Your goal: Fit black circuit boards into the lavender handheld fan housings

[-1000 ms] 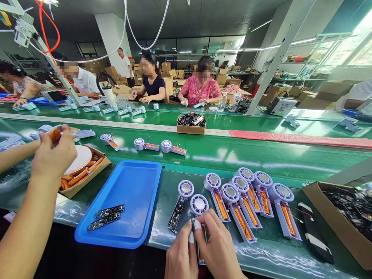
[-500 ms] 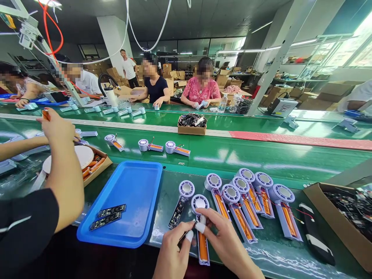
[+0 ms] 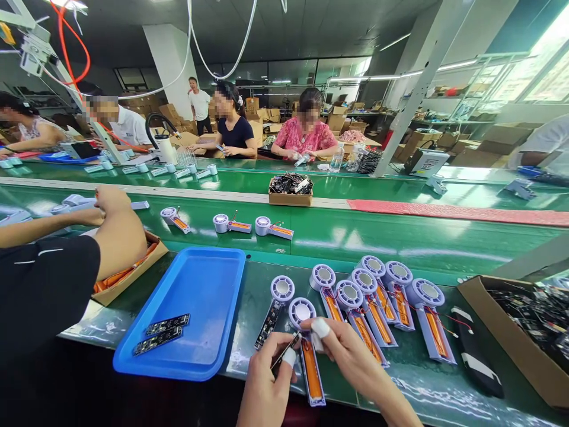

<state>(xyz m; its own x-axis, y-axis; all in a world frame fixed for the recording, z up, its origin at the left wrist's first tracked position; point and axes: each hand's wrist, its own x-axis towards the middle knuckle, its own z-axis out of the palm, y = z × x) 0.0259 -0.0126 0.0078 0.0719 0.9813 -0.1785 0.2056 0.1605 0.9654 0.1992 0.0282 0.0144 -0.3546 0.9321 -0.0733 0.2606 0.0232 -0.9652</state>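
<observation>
My left hand (image 3: pixel 265 379) pinches a narrow black circuit board (image 3: pixel 284 352), its thumb wrapped in white tape. Beside it, my right hand (image 3: pixel 355 359), also with white finger coverings, is closed at the neck of a lilac handheld fan (image 3: pixel 315 379); whatever its fingertips grip is hidden. This fan lies face up with its handle open, an orange battery inside. Just left lies another fan (image 3: pixel 283 289) with a black board in its handle. To the right several open fans (image 3: pixel 427 293) with orange batteries and thin wires are grouped together.
A blue tray (image 3: pixel 213 261) holds two circuit boards (image 3: pixel 162 334). At right are a black strap-like object (image 3: pixel 478 356) and a box of boards (image 3: pixel 489 332). A co-worker's arm (image 3: pixel 122 237) reaches over a box of orange batteries (image 3: pixel 157 252). More fans (image 3: pixel 274 228) lie on the green belt.
My right hand has turned and shifted slightly right, its fingers moving off the board. My left hand still holds the board, now more visible. The co-worker's raised hand has lowered toward the belt.
</observation>
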